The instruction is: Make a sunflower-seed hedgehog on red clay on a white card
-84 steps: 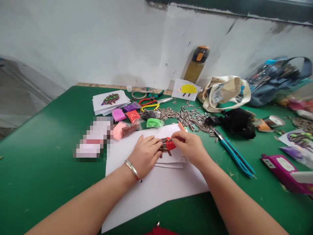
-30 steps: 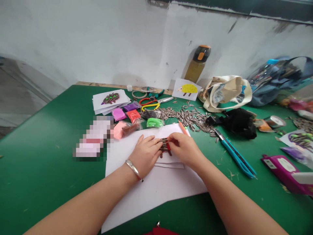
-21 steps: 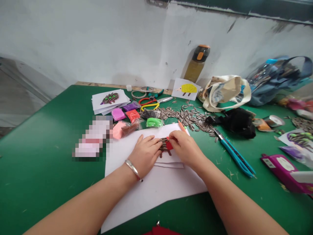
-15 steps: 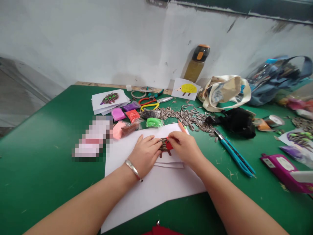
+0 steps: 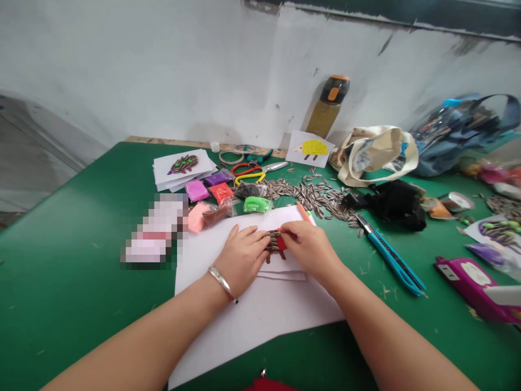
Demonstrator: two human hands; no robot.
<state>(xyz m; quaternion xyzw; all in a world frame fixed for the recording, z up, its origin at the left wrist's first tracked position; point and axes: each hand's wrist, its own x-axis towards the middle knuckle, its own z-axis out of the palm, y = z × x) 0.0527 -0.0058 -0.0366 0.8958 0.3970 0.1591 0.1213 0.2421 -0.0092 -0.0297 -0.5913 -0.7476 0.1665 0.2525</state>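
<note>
Shifted left, the right hand [image 5: 307, 247] pinches its fingertips together at the red figure [image 5: 275, 243] on the card [image 5: 283, 264], anything between them hidden, while the left hand [image 5: 241, 258] rests against it, fingers extended.

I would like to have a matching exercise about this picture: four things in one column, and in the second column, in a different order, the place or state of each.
Things:
1. left hand
2. right hand
3. bottle
4. utility knife

Places or states:
A. stands by the wall
B. fingertips together at the red patch
C. blue, right of the large white paper
D. palm down, below it a bangle on the wrist

Pairs: 1-D, 2-B, 3-A, 4-C
</note>
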